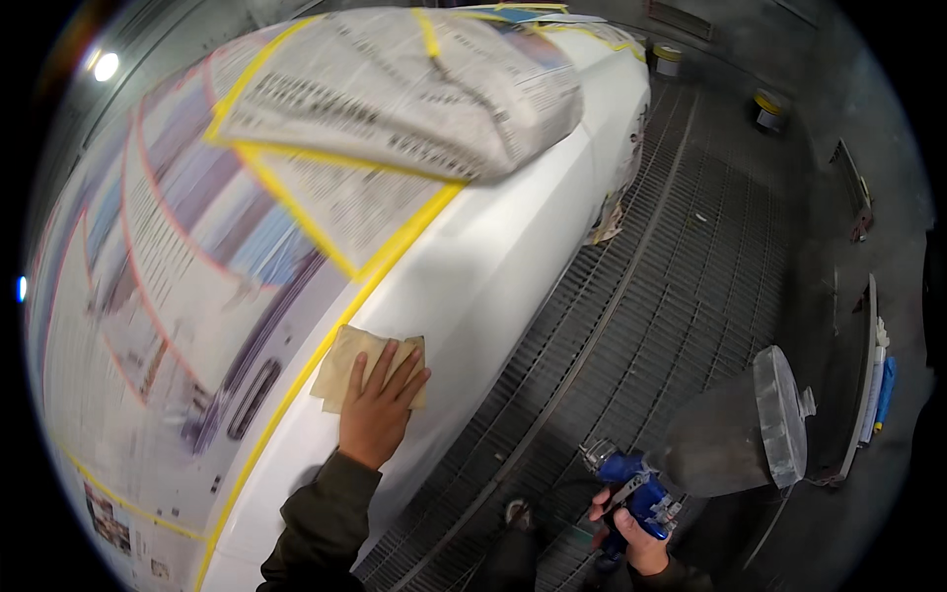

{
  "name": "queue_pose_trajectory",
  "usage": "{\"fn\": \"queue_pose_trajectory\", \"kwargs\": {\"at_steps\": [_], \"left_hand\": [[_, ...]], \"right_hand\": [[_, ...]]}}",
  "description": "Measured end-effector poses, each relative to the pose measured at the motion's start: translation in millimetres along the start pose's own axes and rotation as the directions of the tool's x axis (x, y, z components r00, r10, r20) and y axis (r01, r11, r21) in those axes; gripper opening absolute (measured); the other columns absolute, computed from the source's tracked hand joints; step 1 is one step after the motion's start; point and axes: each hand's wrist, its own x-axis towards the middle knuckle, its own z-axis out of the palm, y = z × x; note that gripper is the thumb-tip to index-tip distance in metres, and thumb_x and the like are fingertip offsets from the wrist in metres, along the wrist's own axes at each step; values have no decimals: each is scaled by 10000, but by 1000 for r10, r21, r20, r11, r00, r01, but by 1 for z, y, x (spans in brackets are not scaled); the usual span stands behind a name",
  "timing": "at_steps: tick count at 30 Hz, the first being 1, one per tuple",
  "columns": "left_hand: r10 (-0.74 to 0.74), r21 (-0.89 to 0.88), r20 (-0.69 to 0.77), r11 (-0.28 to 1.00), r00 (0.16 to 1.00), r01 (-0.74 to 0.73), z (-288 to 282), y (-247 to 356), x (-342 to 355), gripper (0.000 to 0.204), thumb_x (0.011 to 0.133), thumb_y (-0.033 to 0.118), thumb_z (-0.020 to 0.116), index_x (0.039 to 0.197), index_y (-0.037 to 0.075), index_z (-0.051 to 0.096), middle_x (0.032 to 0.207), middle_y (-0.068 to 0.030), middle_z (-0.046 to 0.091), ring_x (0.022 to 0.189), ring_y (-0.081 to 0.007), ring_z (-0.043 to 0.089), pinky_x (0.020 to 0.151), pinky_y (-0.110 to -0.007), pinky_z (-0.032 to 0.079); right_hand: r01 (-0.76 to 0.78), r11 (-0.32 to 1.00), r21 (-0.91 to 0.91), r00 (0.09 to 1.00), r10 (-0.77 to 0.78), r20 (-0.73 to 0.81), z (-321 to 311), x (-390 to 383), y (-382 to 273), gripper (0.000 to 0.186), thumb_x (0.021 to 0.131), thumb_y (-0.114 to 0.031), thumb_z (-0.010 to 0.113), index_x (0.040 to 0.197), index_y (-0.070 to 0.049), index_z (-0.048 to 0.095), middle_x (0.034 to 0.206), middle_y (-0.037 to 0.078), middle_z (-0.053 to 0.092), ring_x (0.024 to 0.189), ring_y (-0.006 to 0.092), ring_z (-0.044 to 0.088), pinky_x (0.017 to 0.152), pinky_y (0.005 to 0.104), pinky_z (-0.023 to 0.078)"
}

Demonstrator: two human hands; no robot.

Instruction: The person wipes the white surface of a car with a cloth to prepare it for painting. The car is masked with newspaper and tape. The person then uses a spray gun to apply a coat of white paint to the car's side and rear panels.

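Note:
My left hand (380, 405) lies palm down, fingers stretched out, on a folded tan cloth (330, 380) against the white painted panel (503, 252) of a car body, just right of a yellow tape line (412, 225). Newspaper masking (385, 94) covers the upper part and left side of the bodywork, edged with yellow and pink tape. At the lower right, my right hand (639, 533) is closed around the handle of a blue spray gun (621, 466), which has a large translucent cup (730, 424) attached on its right.
A metal grate floor (671, 227) runs along the car's right side, with my shoe (518, 513) near the bottom. Buckets (769, 109) stand at the upper right. Along the grey right wall are narrow ledges (866, 355) holding small items, including a blue tube (886, 390).

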Motion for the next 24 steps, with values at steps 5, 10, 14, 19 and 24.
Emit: {"fn": "queue_pose_trajectory", "kwargs": {"at_steps": [5,10,14,19,24], "left_hand": [[-44,-42,22,998,999,45,22,29,139,601,766,183,689,1351,227,557,1517,5,401,1458,-250,262,1191,-533,148],[-96,39,-21,995,995,97,48,61,281,753,742,191,723,1444,226,453,1568,-26,314,1471,-252,224,1190,-547,145],[-134,14,48,991,990,134,67,82,384,812,740,199,735,1478,223,396,1589,-19,274,1479,-245,211,1187,-540,158],[-126,16,-32,992,992,127,86,96,499,823,756,220,729,1490,158,363,1587,-14,278,1487,-218,193,1203,-486,157],[-24,252,-102,966,994,50,112,99,556,619,878,199,535,1472,97,393,1571,-37,324,1484,-205,201,1221,-438,140]], "right_hand": [[-17,997,-74,997,22,75,-66,79,-62,467,907,-312,672,1206,16,525,1078,122,592,943,210,609,576,341,581],[-178,984,23,962,169,213,-143,175,-120,423,925,-303,638,1201,0,536,1075,146,577,933,243,610,611,329,581],[-102,995,-14,975,103,196,-186,229,-145,187,941,-211,628,1038,-59,579,908,47,628,619,78,543,552,221,413],[-255,965,57,957,243,158,-207,265,-189,191,968,-207,602,1078,-52,585,877,53,618,651,92,563,561,232,425],[-491,849,197,866,450,219,-216,275,-180,165,967,-144,586,1103,-52,565,892,78,627,657,146,600,558,250,467]]}}
